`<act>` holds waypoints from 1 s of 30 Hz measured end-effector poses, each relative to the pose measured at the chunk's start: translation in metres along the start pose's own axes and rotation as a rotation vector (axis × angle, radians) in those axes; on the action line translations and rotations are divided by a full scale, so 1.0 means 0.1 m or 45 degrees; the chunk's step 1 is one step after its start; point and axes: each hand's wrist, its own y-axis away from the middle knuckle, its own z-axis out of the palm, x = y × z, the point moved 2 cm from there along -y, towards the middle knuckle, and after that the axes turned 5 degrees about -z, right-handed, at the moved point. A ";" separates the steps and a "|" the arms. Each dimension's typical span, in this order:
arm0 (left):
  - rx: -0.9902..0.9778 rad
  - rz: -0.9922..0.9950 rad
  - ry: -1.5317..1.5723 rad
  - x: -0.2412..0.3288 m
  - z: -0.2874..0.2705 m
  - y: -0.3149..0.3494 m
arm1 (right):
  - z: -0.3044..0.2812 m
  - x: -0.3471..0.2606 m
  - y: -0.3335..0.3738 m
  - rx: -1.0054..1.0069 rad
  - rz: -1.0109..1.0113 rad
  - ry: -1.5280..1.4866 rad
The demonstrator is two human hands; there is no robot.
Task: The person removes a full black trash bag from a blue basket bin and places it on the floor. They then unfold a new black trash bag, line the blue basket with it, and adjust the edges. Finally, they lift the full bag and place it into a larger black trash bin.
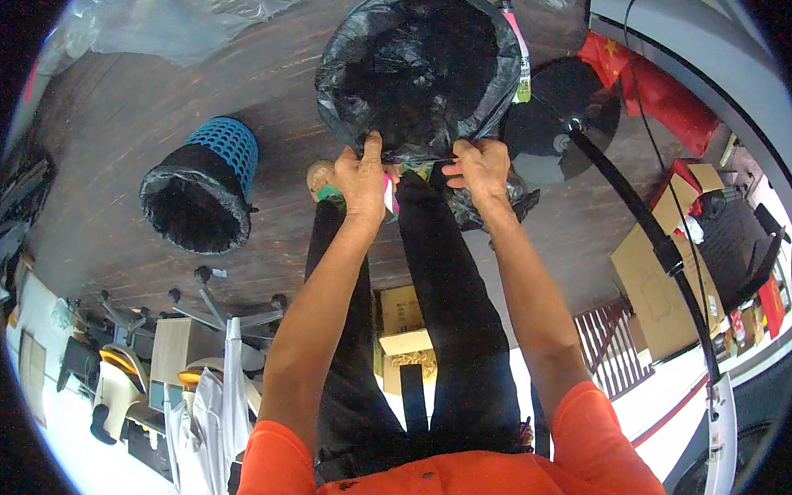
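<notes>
A round trash can lined with a black plastic bag [339,75] stands in front of me, its mouth facing up and the bag folded over its rim. At the near left of the rim, my left hand [361,178] pinches the edge of the bag, thumb on top. My right hand [483,172] grips the same edge a little to the right, with a stretch of plastic drawn between the two hands. The can's own wall is hidden under the bag. A crumpled black bag [521,202] lies below my right hand.
To the left stands a blue perforated basket [225,147] lined with a black bag. Clear plastic sheeting [186,22] lies at the far left. A black round base [564,122] with a pole stands at right, near a red flag [680,105] and cardboard boxes [665,274]. Chairs [121,382] stand at lower left.
</notes>
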 end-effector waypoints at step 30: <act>-0.407 -0.051 -0.232 0.01 -0.40 -0.33 | 0.14 0.50 -0.68 -0.458 -0.107 -1.379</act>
